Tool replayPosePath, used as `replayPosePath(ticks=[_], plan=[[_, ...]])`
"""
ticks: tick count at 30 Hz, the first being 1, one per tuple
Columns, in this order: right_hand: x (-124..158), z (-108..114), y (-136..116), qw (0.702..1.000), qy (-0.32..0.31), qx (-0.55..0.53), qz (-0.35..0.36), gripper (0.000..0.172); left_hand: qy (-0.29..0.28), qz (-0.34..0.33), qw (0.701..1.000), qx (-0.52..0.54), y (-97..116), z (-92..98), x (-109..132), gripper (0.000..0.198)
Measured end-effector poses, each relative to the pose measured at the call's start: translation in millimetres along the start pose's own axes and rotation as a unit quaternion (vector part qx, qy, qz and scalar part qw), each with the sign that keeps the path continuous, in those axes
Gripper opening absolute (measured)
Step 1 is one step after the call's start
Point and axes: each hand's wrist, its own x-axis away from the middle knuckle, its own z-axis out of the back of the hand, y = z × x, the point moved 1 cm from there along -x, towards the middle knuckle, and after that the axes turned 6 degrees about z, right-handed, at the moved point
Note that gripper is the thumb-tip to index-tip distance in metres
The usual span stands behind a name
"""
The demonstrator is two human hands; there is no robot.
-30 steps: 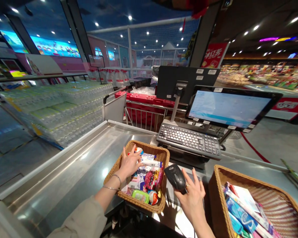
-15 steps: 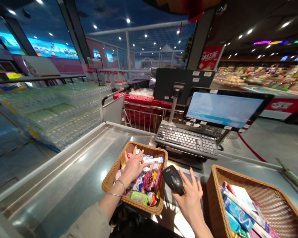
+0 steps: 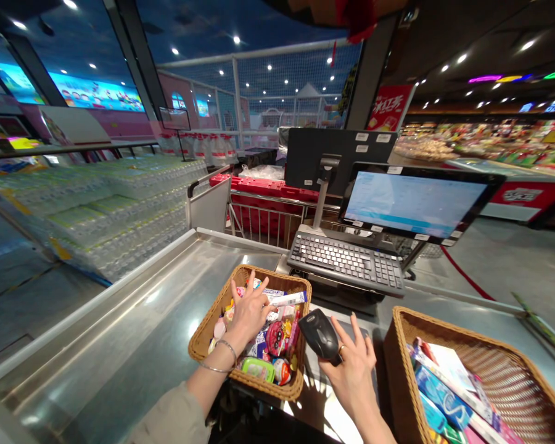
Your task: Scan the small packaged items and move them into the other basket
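My left hand [image 3: 247, 314] is over the left wicker basket [image 3: 198, 339], thumb and forefinger pinched at the end of a narrow white-and-blue packet [image 3: 289, 300], the other fingers raised. Small packaged sweets and toys lie in the basket, among them a round pink-and-black pack [image 3: 275, 338], a green pack [image 3: 258, 370] and an orange-and-white egg [image 3: 282, 372]. In my right hand [image 3: 354, 364] is a black barcode scanner [image 3: 318, 334], held just right of the basket with its head toward the packet. Its handle is hidden by my fingers.
A keyboard [image 3: 345, 259] and a lit screen [image 3: 416, 200] stand behind the scanner. At right, a second wicker basket [image 3: 513, 345] holds boxes. The metal counter [image 3: 134, 333] runs left, with bottled-water stacks [image 3: 97, 203] beyond and a shopping cart [image 3: 268, 216] behind.
The view has shifted very slightly. Both hands keep nearly the same pose, with the packet and scanner still in them.
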Motion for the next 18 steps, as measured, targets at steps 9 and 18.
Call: replayPosePath(ticks=[9,18], plan=[[1.5,-1.5,4.1,1.0,-0.007,-0.003,-0.002,0.011,0.004,-0.008,1.0,-0.002,6.0,4.2,0.3,0.024],[4.2,-4.2,12.7,0.999,-0.043,-0.021,0.002,0.015,-0.001,0.002,1.0,-0.007,10.4,4.6,0.1,0.027]])
